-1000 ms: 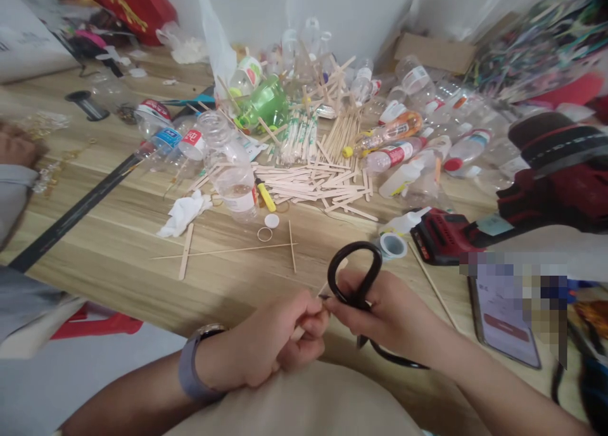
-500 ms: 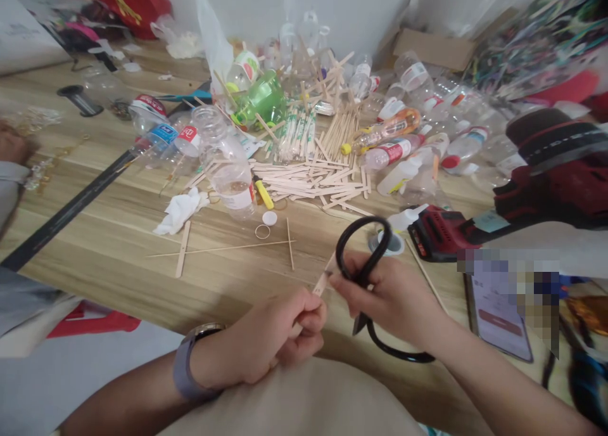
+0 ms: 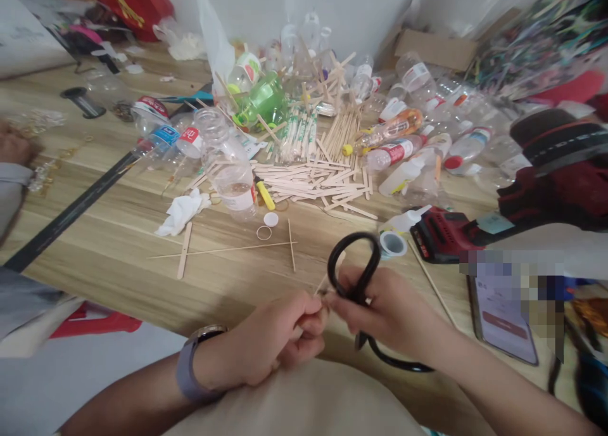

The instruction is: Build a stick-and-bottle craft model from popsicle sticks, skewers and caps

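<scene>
My left hand (image 3: 289, 336) is closed around a wooden craft stick (image 3: 323, 285), its far end poking out past the thumb. My right hand (image 3: 396, 309) grips black-handled scissors (image 3: 375, 258) by the blade end, with the handle loops sticking out above and below. The right fingertips meet the stick beside my left thumb, and the scissor tip there is mostly hidden. Beyond my hands, a thin skewer (image 3: 228, 248) lies across another craft stick (image 3: 185, 252) and a short thin stick (image 3: 291, 246).
Loose craft sticks (image 3: 308, 181) are heaped mid-table among plastic bottles (image 3: 266, 100). A yellow-handled tool (image 3: 265, 194), a bottle cap (image 3: 270, 219) and a ring (image 3: 264, 233) lie nearer. Rightward are a red-black power tool (image 3: 441, 233) and a phone (image 3: 503, 328). Another person's hand (image 3: 14, 146) rests far left.
My right hand and the scissors have moved down and slightly left, to the stick by my left thumb. Less of the stick shows now. My left hand stays nearly in place.
</scene>
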Demonstrator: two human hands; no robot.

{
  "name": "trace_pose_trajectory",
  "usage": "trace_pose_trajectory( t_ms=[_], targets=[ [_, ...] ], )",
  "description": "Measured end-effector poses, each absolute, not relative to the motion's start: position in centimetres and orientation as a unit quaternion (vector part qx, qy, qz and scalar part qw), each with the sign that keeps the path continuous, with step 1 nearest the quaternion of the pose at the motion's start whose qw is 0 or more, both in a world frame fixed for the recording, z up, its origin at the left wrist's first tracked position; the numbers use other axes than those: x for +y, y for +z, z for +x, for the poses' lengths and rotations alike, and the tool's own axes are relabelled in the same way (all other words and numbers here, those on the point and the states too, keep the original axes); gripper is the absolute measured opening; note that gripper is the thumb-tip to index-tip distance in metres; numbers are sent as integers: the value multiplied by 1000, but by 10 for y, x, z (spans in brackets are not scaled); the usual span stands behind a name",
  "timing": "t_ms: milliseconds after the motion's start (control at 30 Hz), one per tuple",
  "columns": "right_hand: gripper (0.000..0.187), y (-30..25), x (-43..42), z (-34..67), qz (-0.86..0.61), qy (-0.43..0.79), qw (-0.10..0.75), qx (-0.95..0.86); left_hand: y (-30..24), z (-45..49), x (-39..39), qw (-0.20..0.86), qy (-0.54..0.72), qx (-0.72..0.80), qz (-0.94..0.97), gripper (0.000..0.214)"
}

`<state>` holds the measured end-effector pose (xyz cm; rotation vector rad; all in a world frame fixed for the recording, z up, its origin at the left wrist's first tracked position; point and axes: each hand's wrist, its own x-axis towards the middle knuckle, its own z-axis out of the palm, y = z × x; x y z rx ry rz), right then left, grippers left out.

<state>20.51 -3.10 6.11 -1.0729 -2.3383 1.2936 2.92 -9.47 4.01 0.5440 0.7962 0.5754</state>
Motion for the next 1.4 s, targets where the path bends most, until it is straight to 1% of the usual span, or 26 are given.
trace_pose_trajectory(
  t_ms=[100, 200, 267, 367, 467, 567, 667, 733, 800, 867, 900, 933, 1000, 1067, 1100, 1133, 1167, 1233, 1267, 1333, 1400],
  targets=[
    [30, 60, -31, 205, -369, 446, 140, -804, 42, 29, -94, 849, 262, 379, 257, 27],
    [30, 61, -30, 208, -348, 480, 123, -796, 46, 29, -92, 851, 265, 369, 263, 29],
    [38, 61, -26, 213, -379, 490, 142, -772, 49, 29, -91, 846, 279, 352, 286, 31],
    [51, 57, -17, 222, -444, 459, 181, -748, 51, 28, -92, 852, 292, 326, 288, 34],
    [54, 46, -9, 229, -482, 441, 156, -741, 50, 27, -92, 840, 321, 314, 305, 36],
    [51, 30, -7, 231, -489, 464, 80, -735, 52, 27, -91, 824, 339, 316, 326, 39],
    [39, 13, -9, 232, -536, 462, 25, -706, 53, 27, -88, 818, 331, 330, 335, 40],
    [32, 3, -10, 234, -582, 403, 19, -706, 52, 26, -87, 811, 325, 338, 351, 38],
    [30, -4, -12, 236, -595, 331, 21, -732, 50, 24, -88, 801, 313, 343, 377, 35],
    [29, -6, -15, 238, -592, 259, 41, -762, 48, 21, -89, 792, 295, 353, 402, 33],
    [28, -3, -18, 239, -590, 209, 69, -777, 47, 19, -89, 788, 286, 357, 412, 33],
    [28, 1, -22, 240, -584, 153, 108, -790, 46, 19, -88, 786, 279, 361, 417, 33],
    [28, 15, -32, 239, -541, 19, 216, -813, 46, 18, -86, 786, 262, 380, 412, 34],
    [21, 34, -43, 235, -454, -50, 308, -835, 47, 20, -83, 777, 233, 403, 425, 36],
    [21, 42, -47, 232, -409, -86, 326, -848, 48, 21, -82, 766, 213, 417, 441, 39],
    [23, 49, -51, 229, -354, -104, 319, -873, 49, 22, -81, 751, 193, 429, 463, 42],
    [23, 54, -53, 225, -310, -100, 294, -899, 50, 23, -81, 733, 174, 440, 490, 46],
    [20, 55, -54, 219, -248, -61, 242, -936, 51, 24, -81, 702, 144, 447, 536, 48],
    [24, 53, -53, 216, -234, -32, 224, -945, 50, 24, -81, 690, 134, 449, 552, 49],
    [30, 43, -49, 215, -233, 21, 218, -948, 48, 20, -80, 658, 133, 463, 579, 51],
    [26, 32, -46, 219, -271, 60, 233, -932, 41, 14, -77, 573, 158, 524, 610, 53]
  ],
)
